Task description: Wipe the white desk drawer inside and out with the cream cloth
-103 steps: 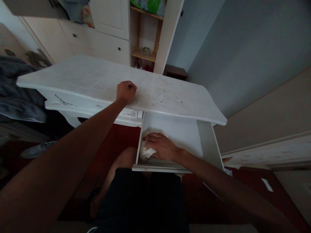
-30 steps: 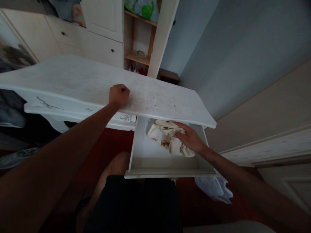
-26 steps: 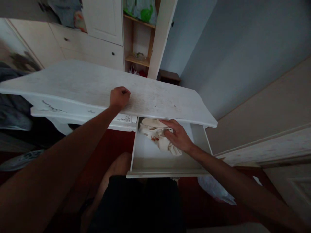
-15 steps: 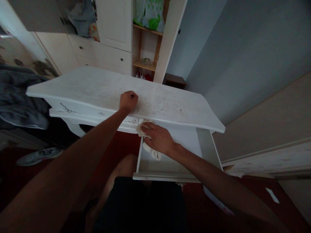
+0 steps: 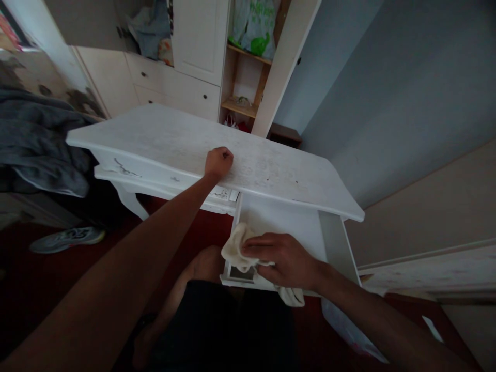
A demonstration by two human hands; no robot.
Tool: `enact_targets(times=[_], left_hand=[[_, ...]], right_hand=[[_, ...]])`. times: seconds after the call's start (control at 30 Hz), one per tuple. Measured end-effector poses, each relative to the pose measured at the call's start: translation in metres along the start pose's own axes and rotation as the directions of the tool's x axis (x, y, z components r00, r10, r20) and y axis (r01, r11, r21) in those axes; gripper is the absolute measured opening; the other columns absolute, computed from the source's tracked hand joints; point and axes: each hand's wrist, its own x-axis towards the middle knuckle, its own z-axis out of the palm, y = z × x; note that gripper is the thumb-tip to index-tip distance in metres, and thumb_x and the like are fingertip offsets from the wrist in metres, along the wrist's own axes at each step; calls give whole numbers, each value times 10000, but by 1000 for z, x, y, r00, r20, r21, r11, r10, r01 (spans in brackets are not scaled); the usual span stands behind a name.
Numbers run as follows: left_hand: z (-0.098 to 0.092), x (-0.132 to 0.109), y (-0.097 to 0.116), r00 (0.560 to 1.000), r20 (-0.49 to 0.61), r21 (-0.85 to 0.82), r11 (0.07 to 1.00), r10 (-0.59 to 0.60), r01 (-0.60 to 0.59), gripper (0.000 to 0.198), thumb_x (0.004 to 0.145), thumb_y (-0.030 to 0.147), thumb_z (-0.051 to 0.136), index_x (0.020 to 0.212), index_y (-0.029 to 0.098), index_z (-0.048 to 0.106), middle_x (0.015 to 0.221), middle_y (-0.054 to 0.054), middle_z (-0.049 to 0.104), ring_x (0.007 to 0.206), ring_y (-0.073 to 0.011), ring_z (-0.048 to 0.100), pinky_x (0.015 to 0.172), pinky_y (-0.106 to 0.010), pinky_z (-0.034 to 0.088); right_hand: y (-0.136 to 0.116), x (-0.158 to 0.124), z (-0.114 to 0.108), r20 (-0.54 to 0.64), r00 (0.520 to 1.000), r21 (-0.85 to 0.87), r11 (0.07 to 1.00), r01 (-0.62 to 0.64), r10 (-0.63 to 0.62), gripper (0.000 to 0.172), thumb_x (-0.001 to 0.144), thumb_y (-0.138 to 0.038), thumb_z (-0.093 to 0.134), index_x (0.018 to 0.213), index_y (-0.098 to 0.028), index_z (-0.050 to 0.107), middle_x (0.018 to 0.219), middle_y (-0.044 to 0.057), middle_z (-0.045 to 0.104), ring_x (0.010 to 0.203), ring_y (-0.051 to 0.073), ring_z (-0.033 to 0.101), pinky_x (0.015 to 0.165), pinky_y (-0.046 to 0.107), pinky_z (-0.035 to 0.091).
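Palm down, my right hand [image 5: 287,258] comes in from the right with its fingers bent and thumb apart from them, gripping a bunched cream cloth [image 5: 236,250] at the near left corner of the pulled-out drawer [image 5: 287,214]. One end of the cloth hangs past the drawer front, close to my dark shorts [image 5: 225,330]. Its middle is hidden under my palm, and I can't tell whether the bunched part presses on the drawer's rim or sits just above it. My forearm covers part of the drawer front and some of a whitish plastic bag [image 5: 349,328] lower down.

Farther on, my left arm slants up from the lower left, cut off there, and my left hand [image 5: 219,163] rests on the white desk [image 5: 294,168] in a curled fist; what its dark hollow holds, if anything, I can't make out.

Beyond the desk, plastic carriers [image 5: 253,26] in a pale cabinet [image 5: 197,41] are cropped at the top.
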Motion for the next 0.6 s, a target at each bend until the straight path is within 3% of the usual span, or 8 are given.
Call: enact_targets(times=[0.1,0.2,0.3,0.37,0.43,0.5,0.6], left_hand=[[2,0,0,1000,-26,-106,994,-5,3,160,706,92,571,675,191,692,718,-50,719,748,-199,663,772,-314,510],[-1,1,2,991,-59,-355,931,-119,90,121,689,111,575,668,180,672,619,-3,650,605,-145,588,626,-262,467],[-14,-2,6,960,-8,-647,733,-278,207,83,669,159,593,719,176,657,610,33,619,450,-87,446,465,-224,348],[-27,-13,9,950,48,-776,587,-309,230,147,637,185,627,781,175,657,657,40,631,433,-66,407,441,-214,313],[-40,-34,13,952,96,-844,483,-292,233,247,623,214,663,868,178,663,742,28,662,475,-60,439,472,-206,342],[-51,-66,18,955,154,-856,448,-254,257,329,654,272,695,969,181,671,872,-7,704,560,-76,518,534,-214,394],[-59,-120,30,952,264,-837,454,-156,306,447,722,382,739,1119,183,686,1139,-80,727,966,-189,665,781,-285,501]], right_hand=[[2,-6,-5,-284,957,72,996,-47,66,406,879,-144,575,1248,-228,723,1270,82,741,1139,213,714,982,356,574],[-1,-6,-13,-496,849,157,980,-118,182,444,853,-108,577,1239,-252,741,1256,65,747,1125,200,722,986,340,573],[-5,-1,-19,-639,727,210,966,-150,252,475,816,-81,590,1210,-285,761,1235,36,755,1122,193,719,1002,333,562],[-7,3,-22,-690,675,228,964,-137,260,494,801,-70,587,1205,-293,764,1232,30,754,1138,192,709,1015,336,552],[-7,7,-21,-705,663,244,964,-103,250,511,797,-61,571,1207,-297,764,1241,28,750,1159,190,697,1025,341,544],[-5,13,-19,-699,678,267,962,-51,230,526,799,-52,551,1208,-306,762,1248,19,747,1177,182,687,1040,344,533],[1,24,-13,-687,697,307,951,21,206,546,798,-41,530,1206,-320,760,1243,5,747,1188,169,678,1054,344,520]])
